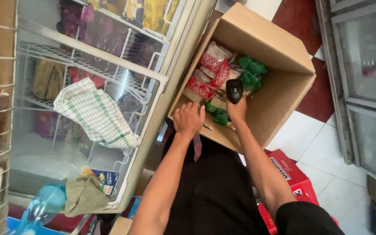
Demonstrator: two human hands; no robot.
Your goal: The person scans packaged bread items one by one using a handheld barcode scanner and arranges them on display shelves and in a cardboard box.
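Right hand [236, 109] wraps around a black scanner [234, 90] over the red and green packets [216, 69], left hand [188, 118] clamps fingers on the cardboard box [279, 100] rim

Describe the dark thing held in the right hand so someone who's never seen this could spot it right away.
Start at the big open cardboard box beside the glass-topped freezer. Over the box's near half, the right hand holds up a small handheld scanner with a rounded head. It is the only black, glossy item there; the red-and-white packets and green packets around it are bright wrappers lying in the box.
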